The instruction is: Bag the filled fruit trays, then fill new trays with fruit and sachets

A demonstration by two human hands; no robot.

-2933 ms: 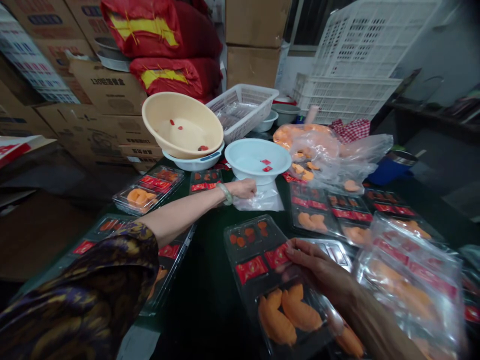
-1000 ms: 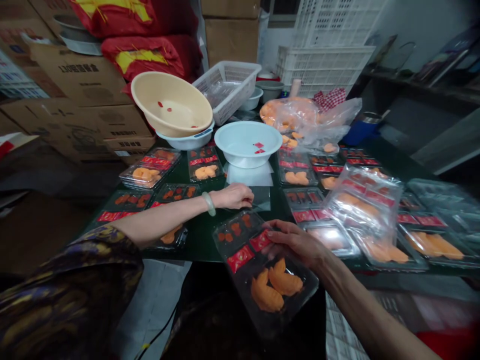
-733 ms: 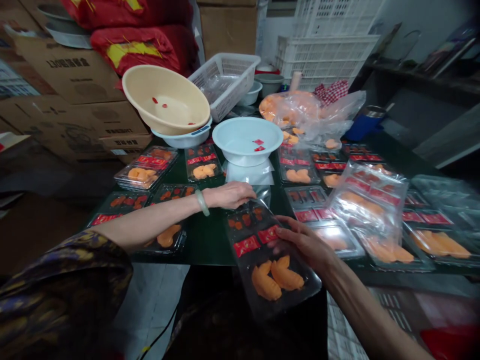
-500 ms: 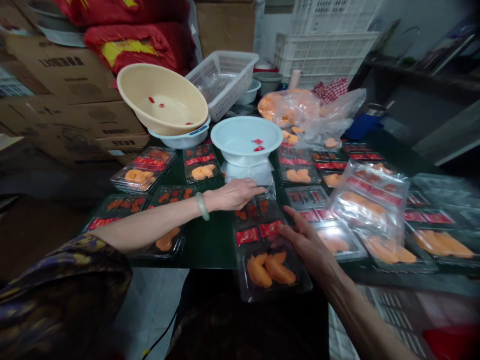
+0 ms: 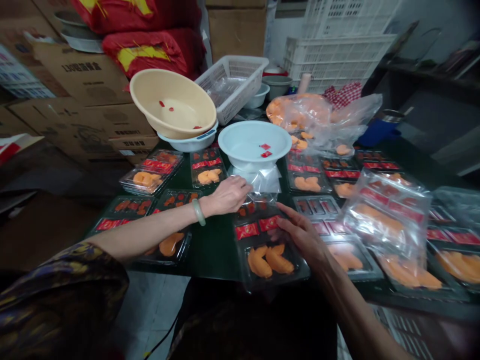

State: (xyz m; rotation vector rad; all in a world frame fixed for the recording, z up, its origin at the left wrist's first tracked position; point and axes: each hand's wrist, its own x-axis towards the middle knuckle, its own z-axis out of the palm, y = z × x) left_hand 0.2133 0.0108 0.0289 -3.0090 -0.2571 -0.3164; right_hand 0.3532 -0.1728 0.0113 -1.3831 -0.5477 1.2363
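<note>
A clear plastic tray point(image 5: 250, 281) lies in front of me, its near end jutting past the table edge. Inside it are orange pieces point(image 5: 272, 261), red packets point(image 5: 270, 223) and small dark-red pieces. Clear film of a plastic bag point(image 5: 258, 198) shows at the tray's far end. My left hand point(image 5: 227, 194), with a pale bangle at the wrist, is closed on that film; its fingertips are partly hidden. My right hand point(image 5: 302, 235) grips the tray's right side, thumb over the top beside a red packet.
A light-blue basin point(image 5: 255, 145) with two red packets stands behind the tray. Filled trays point(image 5: 206, 172) lie on both sides of the dark green table point(image 5: 213, 250). A cream basin point(image 5: 168, 107), a white basket point(image 5: 258, 65) and a bag of orange pieces point(image 5: 311, 110) are farther back.
The view has shifted, so the surroundings sit farther right and lower. My left hand has drawn slightly back left from the tray's far end. The right hand keeps its grip.
</note>
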